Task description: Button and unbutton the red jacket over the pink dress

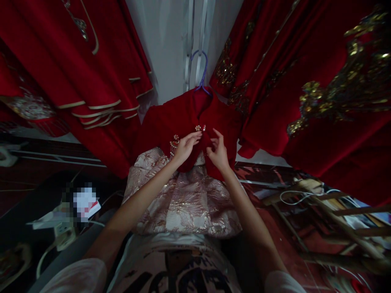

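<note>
the red jacket [165, 118] looks like matt cloth with glossy beads [198, 127] at its front edge, the pale garment [186, 203] shiny textured brocade, the hanger [205, 67] smooth plastic, and the slatted frame [351, 233] dull wood.

Jacket [180, 114], red: hung at centre scene; front decorated with pearly flower ornament [198, 127] and, left, beaded tassel [174, 145]; lower edges parted.

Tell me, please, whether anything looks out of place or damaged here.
A white cord lies loosely looped by the wooden frame at right, which looks untidy; the red jacket shows no clear damage.
</note>
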`<state>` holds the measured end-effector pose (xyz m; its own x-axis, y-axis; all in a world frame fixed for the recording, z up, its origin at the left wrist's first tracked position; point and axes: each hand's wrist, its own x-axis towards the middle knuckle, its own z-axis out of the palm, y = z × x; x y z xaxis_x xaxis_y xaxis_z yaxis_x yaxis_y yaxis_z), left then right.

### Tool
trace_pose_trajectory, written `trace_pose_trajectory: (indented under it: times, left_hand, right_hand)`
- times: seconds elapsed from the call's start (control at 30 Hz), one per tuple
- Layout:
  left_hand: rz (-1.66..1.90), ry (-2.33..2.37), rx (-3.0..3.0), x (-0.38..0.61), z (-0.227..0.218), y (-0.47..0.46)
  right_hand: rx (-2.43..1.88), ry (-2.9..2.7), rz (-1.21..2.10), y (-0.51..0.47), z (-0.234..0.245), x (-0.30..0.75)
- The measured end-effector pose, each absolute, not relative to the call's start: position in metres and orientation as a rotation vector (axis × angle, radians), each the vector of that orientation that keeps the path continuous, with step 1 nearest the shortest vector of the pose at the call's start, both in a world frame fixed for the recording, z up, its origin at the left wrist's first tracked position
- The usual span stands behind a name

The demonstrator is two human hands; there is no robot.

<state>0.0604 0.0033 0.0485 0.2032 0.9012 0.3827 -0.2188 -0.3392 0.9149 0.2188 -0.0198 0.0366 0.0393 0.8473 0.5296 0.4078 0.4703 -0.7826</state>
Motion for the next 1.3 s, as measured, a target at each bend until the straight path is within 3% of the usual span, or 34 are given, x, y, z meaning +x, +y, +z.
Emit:
trace_pose_trajectory:
  times: [0.13,0.33,0.47,0.6,0.9,1.1,1.3]
  left_hand:
    - [1.307,0.766,1.314,0.062,0.048,-0.001]
    - [1.039,0.729,1.008,0.061,0.043,-0.026]
    - [1.091,0.852,0.925,0.050,0.033,-0.036]
    - [1.201,0.877,0.889,0.040,0.029,-0.043]
    - [1.212,0.991,1.054,0.034,0.026,-0.045]
    - [1.699,1.211,1.252,0.016,0.010,-0.015]
    - [1.743,1.186,1.340,0.007,0.002,0.005]
  right_hand:
    - [-1.154,-1.376,0.746,-0.023,0.054,0.246]
    - [-0.997,-1.608,1.134,-0.044,0.088,0.258]
    - [-1.045,-1.655,1.037,-0.050,0.090,0.248]
    - [-1.073,-1.774,1.159,-0.053,0.080,0.226]
    - [-1.093,-1.799,0.883,-0.048,0.054,0.192]
    - [-1.144,-1.819,0.827,-0.041,0.050,0.197]
    - [-1.214,-1.801,0.741,-0.040,0.048,0.194]
